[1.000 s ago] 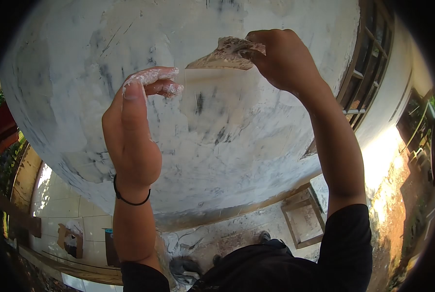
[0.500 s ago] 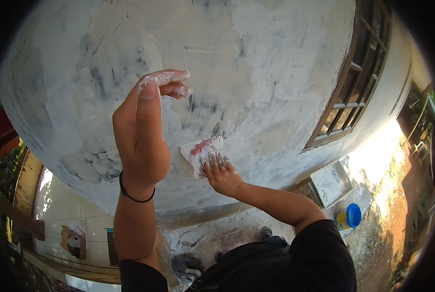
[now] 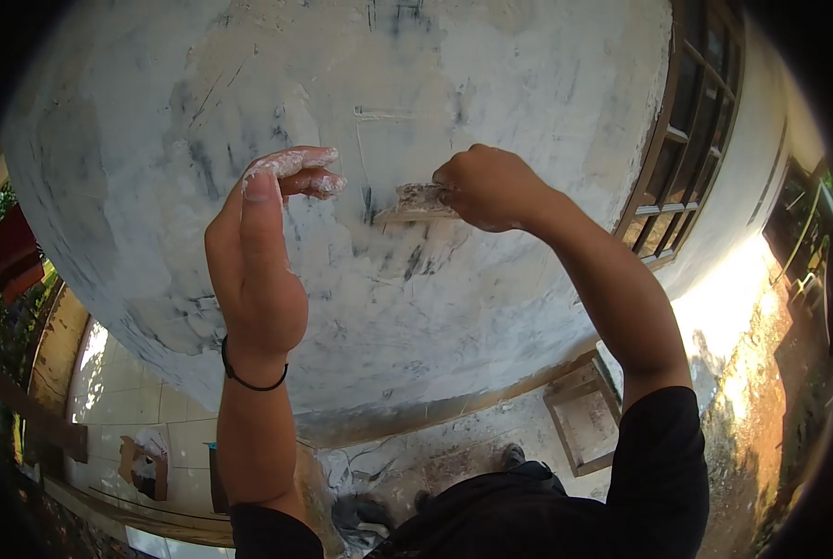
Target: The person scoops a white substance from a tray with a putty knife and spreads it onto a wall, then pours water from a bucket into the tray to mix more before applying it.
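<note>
My right hand (image 3: 498, 189) grips a flat, putty-smeared putty scraper (image 3: 421, 203), seen nearly edge-on, against the wall (image 3: 379, 298). My fingers wrap round the scraper's right end. The wall carries patchy white and grey putty with dark streaks and a thin raised line above the scraper. To the left, my left hand (image 3: 258, 247) is held up with its thumb upright and its fingers bent toward the right. White putty coats those fingertips, and nothing shows between them. A black band (image 3: 253, 380) circles the left wrist.
A barred window (image 3: 691, 140) is set in the wall at the right. Below it stands a wooden frame or box (image 3: 586, 415) on the ground. At lower left, a piece of cardboard (image 3: 143, 466) lies on a tiled floor (image 3: 123, 396).
My right hand has risen up the wall with the scraper, which has turned from face-on to nearly edge-on. My left hand has shifted slightly left. The blue-lidded bucket is now hidden.
</note>
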The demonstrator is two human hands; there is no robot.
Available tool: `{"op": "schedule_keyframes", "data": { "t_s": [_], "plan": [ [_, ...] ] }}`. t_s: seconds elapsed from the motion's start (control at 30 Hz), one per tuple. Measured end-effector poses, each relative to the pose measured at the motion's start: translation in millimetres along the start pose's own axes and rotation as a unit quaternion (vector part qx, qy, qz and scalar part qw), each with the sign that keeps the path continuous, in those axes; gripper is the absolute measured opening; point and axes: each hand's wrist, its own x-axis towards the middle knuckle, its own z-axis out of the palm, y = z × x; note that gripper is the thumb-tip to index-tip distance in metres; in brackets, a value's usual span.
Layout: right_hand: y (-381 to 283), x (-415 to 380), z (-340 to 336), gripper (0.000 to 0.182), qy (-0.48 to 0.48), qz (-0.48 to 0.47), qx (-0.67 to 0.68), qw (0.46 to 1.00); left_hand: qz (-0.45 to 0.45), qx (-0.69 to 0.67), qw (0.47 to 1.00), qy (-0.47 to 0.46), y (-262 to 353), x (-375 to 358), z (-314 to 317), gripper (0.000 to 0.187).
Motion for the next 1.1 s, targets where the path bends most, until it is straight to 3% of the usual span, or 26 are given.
{"op": "schedule_keyframes", "data": {
  "t_s": [0.03,0.1,0.17,0.23,0.27,0.3,0.37,0.47,0.63,0.73,0.9,0.97,1.03,1.1],
  "plan": [
    [-0.5,-5.7,-31.3,0.016,0.054,0.003,0.065,0.996,-0.001,0.009,1.0,0.013,0.9,0.6,-2.5,0.046],
    [4.4,-5.7,-82.3,0.023,0.167,-0.039,0.067,0.983,0.0,0.019,0.999,0.029,2.1,4.0,-7.7,0.047],
    [28.0,14.9,-102.5,0.027,0.414,-0.156,0.007,0.897,0.002,0.058,0.997,0.043,3.5,8.6,-12.2,0.049],
    [-16.0,-13.4,-134.0,0.02,0.439,-0.066,-0.055,0.895,0.007,0.067,0.996,0.052,4.4,13.9,-12.6,0.049],
    [-6.5,14.5,-128.7,0.019,0.488,-0.038,-0.025,0.871,0.012,0.074,0.995,0.059,4.5,15.7,-12.2,0.05],
    [0.4,30.7,-114.7,0.02,0.504,-0.062,-0.057,0.859,0.013,0.073,0.995,0.059,4.4,16.4,-11.3,0.05],
    [-0.5,50.1,-62.0,0.03,0.451,-0.046,-0.188,0.871,0.023,0.057,0.996,0.061,3.9,16.5,-8.7,0.05],
    [-14.9,43.9,46.0,0.034,0.48,-0.119,-0.269,0.827,0.018,0.051,0.997,0.056,4.1,10.6,-6.1,0.049],
    [-55.9,-26.6,232.0,0.038,0.296,-0.192,-0.205,0.913,0.012,0.032,0.999,0.034,-1.7,1.0,-7.8,0.047],
    [-70.5,-66.6,296.2,0.039,0.197,-0.216,-0.172,0.941,0.007,0.025,0.999,0.02,-4.7,-5.2,-7.0,0.047],
    [-74.7,-84.8,276.4,0.038,0.158,-0.201,-0.099,0.962,-0.006,0.019,1.0,0.018,-2.6,-9.3,-9.7,0.047],
    [-66.7,-83.2,241.9,0.033,-0.003,-0.195,-0.028,0.98,-0.006,0.044,0.999,0.02,-1.6,-10.0,-12.1,0.047],
    [-54.0,-82.6,215.5,0.027,0.008,-0.16,-0.021,0.987,-0.006,0.027,0.999,0.023,-5.3,-13.1,-10.1,0.046],
    [-39.2,-75.8,173.3,0.026,0.021,-0.065,0.042,0.997,-0.006,0.012,1.0,0.028,-10.7,-17.6,-8.5,0.046]
  ]
}}
